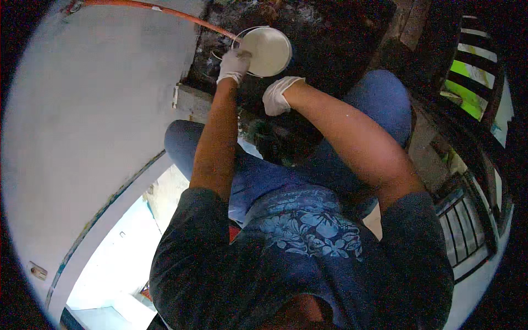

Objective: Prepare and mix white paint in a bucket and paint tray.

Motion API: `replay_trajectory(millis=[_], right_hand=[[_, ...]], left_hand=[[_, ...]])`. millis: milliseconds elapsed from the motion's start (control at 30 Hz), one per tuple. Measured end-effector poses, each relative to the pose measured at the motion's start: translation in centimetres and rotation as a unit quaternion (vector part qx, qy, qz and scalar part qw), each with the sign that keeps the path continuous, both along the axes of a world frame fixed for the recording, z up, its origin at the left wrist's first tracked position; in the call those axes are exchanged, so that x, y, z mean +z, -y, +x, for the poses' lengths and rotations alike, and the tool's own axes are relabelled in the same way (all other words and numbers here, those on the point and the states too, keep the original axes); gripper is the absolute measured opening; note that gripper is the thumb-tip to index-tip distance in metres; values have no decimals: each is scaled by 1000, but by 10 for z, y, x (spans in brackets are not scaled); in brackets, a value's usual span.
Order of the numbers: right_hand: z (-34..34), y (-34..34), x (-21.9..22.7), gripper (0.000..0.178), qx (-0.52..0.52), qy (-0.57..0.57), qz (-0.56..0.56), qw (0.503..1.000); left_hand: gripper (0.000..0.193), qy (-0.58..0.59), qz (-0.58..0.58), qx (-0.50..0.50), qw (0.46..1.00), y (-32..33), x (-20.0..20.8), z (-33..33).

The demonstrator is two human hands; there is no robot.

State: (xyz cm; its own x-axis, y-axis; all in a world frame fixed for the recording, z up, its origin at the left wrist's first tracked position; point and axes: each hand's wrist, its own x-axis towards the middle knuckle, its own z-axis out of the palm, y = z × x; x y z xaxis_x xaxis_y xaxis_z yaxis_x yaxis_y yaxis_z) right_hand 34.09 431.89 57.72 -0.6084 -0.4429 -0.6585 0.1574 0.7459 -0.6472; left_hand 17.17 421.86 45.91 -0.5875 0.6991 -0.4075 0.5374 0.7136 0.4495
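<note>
A round white bucket point(290, 50) with a thin wire handle stands on the dark surface ahead of me. Inside its rim is a pale cream surface; whether this is a liquid or a lid I cannot tell. My left hand point(234, 66), in a whitish glove, is closed at the bucket's near left edge, with the fingertips over the rim. My right hand point(279, 97), gloved too, is curled just below the bucket and apart from it. Its fingers turn away from view, and what they hold, if anything, is hidden.
A plain pale wall point(104, 104) rises on the left, with an orange hose point(181, 16) running from it toward the bucket. My bent knees point(379, 96) flank the work area. Dark railings point(473, 66) with bright gaps stand at the right. A grey block point(192, 100) juts out near my left forearm.
</note>
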Motion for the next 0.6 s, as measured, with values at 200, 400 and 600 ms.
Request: replay_trajectory(millis=[200,400,600], right_hand=[[-3,-5,20,39,10,9,11,1000],[-11,-5,29,38,19,-8,14,1000],[-5,-4,2,37,-43,-38,15,998]], left_hand=[[33,64,133,-1,989,-7,-1,18],[36,-10,-40,22,999,1,-5,-19],[20,219,164,109,956,-17,-2,30]])
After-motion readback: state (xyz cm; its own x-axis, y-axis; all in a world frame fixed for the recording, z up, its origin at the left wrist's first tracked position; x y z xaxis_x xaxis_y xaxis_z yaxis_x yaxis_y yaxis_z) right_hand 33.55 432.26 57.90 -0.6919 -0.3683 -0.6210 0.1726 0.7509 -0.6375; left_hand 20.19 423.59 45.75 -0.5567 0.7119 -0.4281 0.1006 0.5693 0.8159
